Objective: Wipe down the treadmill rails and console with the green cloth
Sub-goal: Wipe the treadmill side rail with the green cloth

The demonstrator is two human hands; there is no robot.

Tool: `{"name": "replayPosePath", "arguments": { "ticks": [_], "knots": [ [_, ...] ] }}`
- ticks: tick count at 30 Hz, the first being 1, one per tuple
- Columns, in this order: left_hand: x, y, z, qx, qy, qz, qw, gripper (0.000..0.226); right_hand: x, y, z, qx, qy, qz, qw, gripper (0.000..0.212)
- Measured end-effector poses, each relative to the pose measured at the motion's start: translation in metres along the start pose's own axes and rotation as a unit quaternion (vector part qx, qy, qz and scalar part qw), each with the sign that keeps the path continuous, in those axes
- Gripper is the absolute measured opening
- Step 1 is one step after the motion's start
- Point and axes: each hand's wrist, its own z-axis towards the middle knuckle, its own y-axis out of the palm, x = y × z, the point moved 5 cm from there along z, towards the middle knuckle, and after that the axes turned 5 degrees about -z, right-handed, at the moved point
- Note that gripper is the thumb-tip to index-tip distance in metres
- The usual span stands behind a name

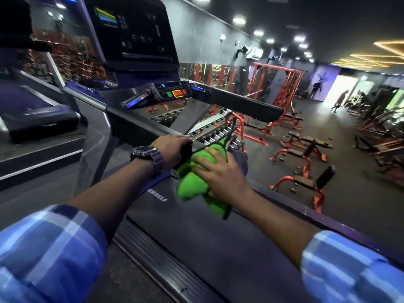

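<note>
Gripping the near end of the left rail (pixel 140 127), the left hand (pixel 172 149) curls its fingers over the rail's black end piece, knuckles up, wrist bent slightly and bearing one dark wristwatch (pixel 146 155). Its forearm runs straight from the lower left corner of the view, sleeve (pixel 50 252) in blue check pushed back to the elbow. The right hand (pixel 220 171) lies just beside it, palm down with fingers spread and only lightly bent, pressing the one green cloth (pixel 194 182) against the rail's end; the cloth is bunched, with a loose fold hanging down over the treadmill belt (pixel 196 237). Whether the thumb pinches the cloth from below cannot be told, since the cloth hides it. The right forearm enters from the lower right corner, its sleeve of the same blue check.

Two rails show: the left one under both hands, and the right rail (pixel 242 103) well apart, running from the console toward the right. One console (pixel 135 33) stands at the far end of the treadmill, with one lit screen and, below it, one control panel (pixel 175 91) carrying coloured buttons. A second treadmill (pixel 37 110) stands at the left edge. Red-framed benches (pixel 306 147) and racks fill the gym floor to the right.
</note>
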Motion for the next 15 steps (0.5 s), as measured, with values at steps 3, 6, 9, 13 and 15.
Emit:
{"name": "replayPosePath", "arguments": {
  "ticks": [3,6,9,13,15],
  "knots": [
    [0.005,-0.003,-0.001,0.000,-0.001,0.007,1.000,0.065,-0.015,0.005,0.014,0.009,0.029,0.026,0.999,0.032],
    [0.014,0.000,-0.002,0.017,-0.017,0.006,1.000,0.051,-0.001,0.009,-0.015,0.078,-0.067,0.024,0.994,0.034],
    [0.023,0.005,-0.003,0.060,-0.031,-0.005,0.998,0.037,0.028,0.008,-0.031,0.062,-0.012,0.092,0.994,0.064],
    [0.036,0.003,-0.007,0.078,-0.079,-0.054,0.992,0.037,0.048,0.002,-0.016,0.177,0.239,0.349,0.889,0.056],
    [0.044,-0.004,-0.011,0.124,-0.112,-0.077,0.983,0.038,0.054,0.006,-0.017,0.248,0.345,0.445,0.789,0.045]
  ]
}}
